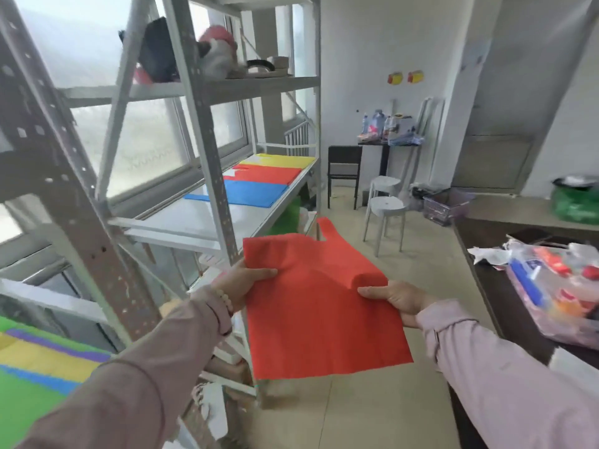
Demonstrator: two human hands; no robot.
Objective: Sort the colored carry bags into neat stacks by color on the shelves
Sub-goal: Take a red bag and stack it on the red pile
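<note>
I hold a flat red carry bag [311, 306] in front of me, its handle pointing away. My left hand [243, 283] grips its left edge and my right hand [395, 298] grips its right edge. On the middle shelf [194, 222] of the grey metal rack lie a blue bag [252, 192], a red bag [269, 173] and a yellow bag [285, 160], side by side toward the far end. At the lower left a mixed pile of green, yellow, blue and purple bags [39, 367] lies on a nearer surface.
A slotted rack upright [207, 131] stands between me and the shelf. The upper shelf [227, 82] carries dark and pink items. Two white stools [385, 209] and a black chair [343, 170] stand ahead. A dark table [505, 286] with a plastic-wrapped bundle is at the right.
</note>
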